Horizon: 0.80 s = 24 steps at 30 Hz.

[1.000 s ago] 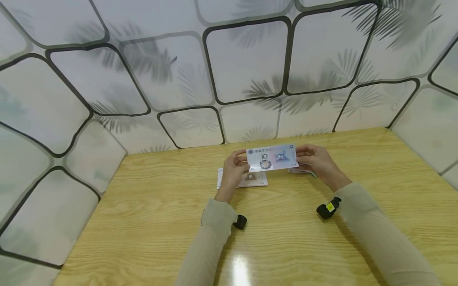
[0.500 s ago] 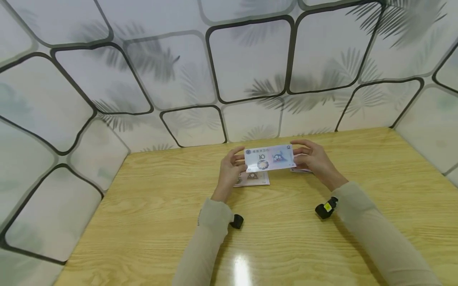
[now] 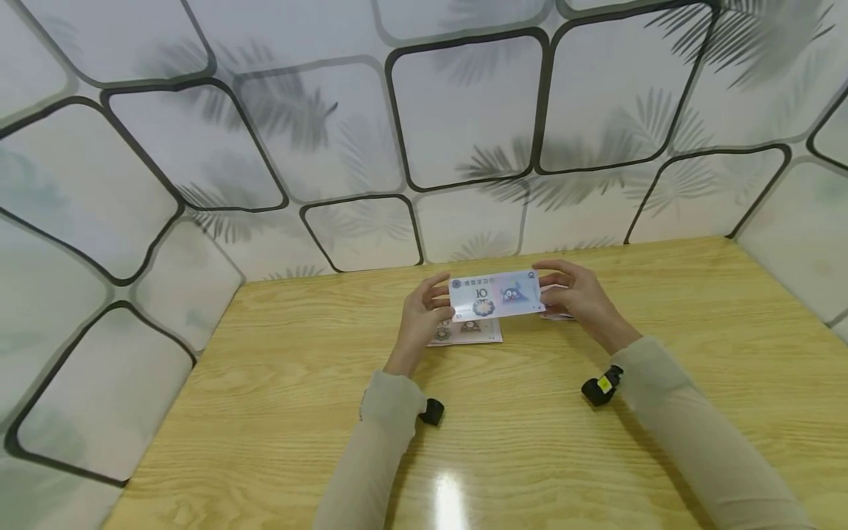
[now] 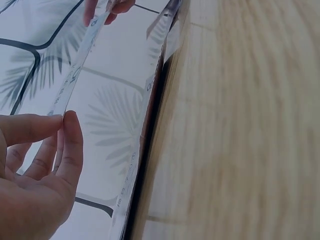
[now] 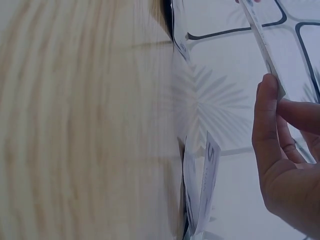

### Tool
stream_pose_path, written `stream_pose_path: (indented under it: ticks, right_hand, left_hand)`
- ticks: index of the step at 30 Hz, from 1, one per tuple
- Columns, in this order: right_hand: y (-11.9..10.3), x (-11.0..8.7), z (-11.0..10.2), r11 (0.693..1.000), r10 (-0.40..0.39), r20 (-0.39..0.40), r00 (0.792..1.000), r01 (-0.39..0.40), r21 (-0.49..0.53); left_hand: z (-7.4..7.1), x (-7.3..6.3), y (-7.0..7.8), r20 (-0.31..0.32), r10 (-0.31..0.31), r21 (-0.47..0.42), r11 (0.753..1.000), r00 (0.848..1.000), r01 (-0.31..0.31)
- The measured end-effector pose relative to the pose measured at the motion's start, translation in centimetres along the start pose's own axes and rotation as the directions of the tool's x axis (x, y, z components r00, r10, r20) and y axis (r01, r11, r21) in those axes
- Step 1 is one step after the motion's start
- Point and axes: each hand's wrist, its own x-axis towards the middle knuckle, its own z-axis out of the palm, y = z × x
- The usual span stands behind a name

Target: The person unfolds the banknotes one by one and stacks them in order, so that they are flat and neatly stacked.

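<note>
A pale banknote [image 3: 495,294] printed with "10" and a blue cartoon figure is stretched between both hands above the table. My left hand [image 3: 419,318] pinches its left end; in the left wrist view the thumb and fingertips [image 4: 73,122] meet on the note's edge. At the other end my right hand [image 3: 583,300] pinches the right edge between thumb and fingers, as the right wrist view also shows. Below and behind the left hand lies a stack of banknotes [image 3: 473,333], partly covered. More notes [image 5: 200,187] lie under the right hand, mostly hidden in the head view.
The light wood table [image 3: 517,456] spreads out around the forearms. A patterned wall [image 3: 464,228] with leaf prints stands along its back edge. Black wrist cameras [image 3: 599,389] are strapped at both cuffs.
The view has shifted slightly. Both hands keep hold of the "10" note, which has moved a little to the left. The right hand's upper finger has straightened along the note's top corner.
</note>
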Motion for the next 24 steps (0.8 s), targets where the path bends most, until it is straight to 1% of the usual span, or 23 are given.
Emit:
stream_pose_path:
  ticks: [11, 17, 24]
  right_hand:
    - [0.0, 0.3, 1.0, 0.998, -0.047, 0.022, 0.999, 0.046, 0.044]
    - [0.0, 0.6, 1.7, 0.997, -0.047, 0.027, 0.999, 0.046, 0.055]
    - [0.0, 0.8, 2.2, 0.995, -0.042, 0.045, 0.998, 0.038, 0.091]
  left_hand:
    - [-1.3, -0.4, 0.3, -0.003, -0.007, 0.006, 1.000, 1.000, 0.007]
    - [-2.0, -0.5, 0.4, -0.021, -0.026, 0.023, 0.999, 0.999, 0.026]
    - [-2.5, -0.5, 0.6, -0.028, -0.031, 0.046, 0.998, 0.999, 0.033]
